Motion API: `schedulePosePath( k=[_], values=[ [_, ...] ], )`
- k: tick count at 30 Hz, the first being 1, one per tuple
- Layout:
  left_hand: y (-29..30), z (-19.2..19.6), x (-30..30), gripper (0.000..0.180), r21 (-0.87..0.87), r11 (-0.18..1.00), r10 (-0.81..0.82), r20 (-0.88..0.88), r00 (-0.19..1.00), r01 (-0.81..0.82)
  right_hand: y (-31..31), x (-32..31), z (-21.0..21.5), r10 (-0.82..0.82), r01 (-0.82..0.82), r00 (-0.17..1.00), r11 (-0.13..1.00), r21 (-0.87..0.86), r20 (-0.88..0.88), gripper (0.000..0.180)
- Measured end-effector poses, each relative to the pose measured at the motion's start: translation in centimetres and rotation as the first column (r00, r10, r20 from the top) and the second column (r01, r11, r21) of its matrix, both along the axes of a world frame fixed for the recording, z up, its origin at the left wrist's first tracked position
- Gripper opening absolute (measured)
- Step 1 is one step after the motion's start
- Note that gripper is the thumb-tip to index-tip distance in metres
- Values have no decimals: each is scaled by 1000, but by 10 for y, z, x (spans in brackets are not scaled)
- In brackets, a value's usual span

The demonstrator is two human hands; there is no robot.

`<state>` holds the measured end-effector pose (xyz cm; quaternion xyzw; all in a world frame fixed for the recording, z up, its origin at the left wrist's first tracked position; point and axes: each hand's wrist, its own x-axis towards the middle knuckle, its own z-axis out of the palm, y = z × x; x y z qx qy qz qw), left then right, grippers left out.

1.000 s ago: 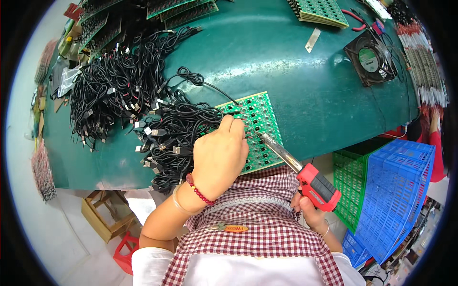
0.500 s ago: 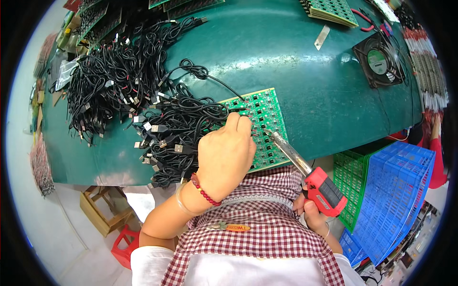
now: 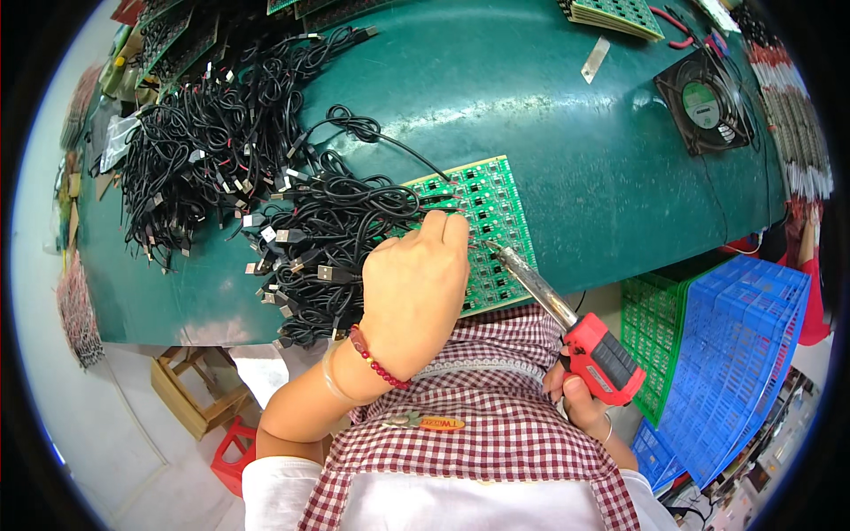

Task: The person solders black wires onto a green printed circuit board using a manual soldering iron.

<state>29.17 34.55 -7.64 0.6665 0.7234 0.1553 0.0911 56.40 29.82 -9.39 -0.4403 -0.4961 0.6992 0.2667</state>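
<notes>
A green circuit board panel [image 3: 500,208] full of small black parts lies at the table's near edge. Over its left part, my left hand [image 3: 416,274] is closed in a pinch, apparently on the wire end of a black USB cable; the hand hides most of what it grips. My right hand [image 3: 580,403] grips a red soldering iron [image 3: 606,358] from below. Its metal barrel slants up-left, and the tip is at the panel beside my left fingertips. Several black cables [image 3: 354,190] run onto the panel, some with ends at its pads.
A large heap of black USB cables [image 3: 221,133] covers the table's left side. Stacked circuit boards [image 3: 620,18], a metal strip [image 3: 595,60] and a black fan [image 3: 704,106] lie farther off. Green [image 3: 651,341] and blue crates [image 3: 739,354] stand at right, below the table.
The view has shifted slightly. My left hand stays pinched over the panel, and the soldering iron's tip stays close to its fingertips.
</notes>
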Motion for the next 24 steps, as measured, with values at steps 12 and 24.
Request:
schedulePosePath(
  k=[12,24],
  values=[
    [2,2,0,14,4,1000,-3,101,995,3,-6,3,-8,23,-24,1000,997,70,9,45],
    [4,-7,1,16,20,1000,-12,113,994,10,-5,-4,-4,22,-22,999,1000,-8,26,38]
  ],
)
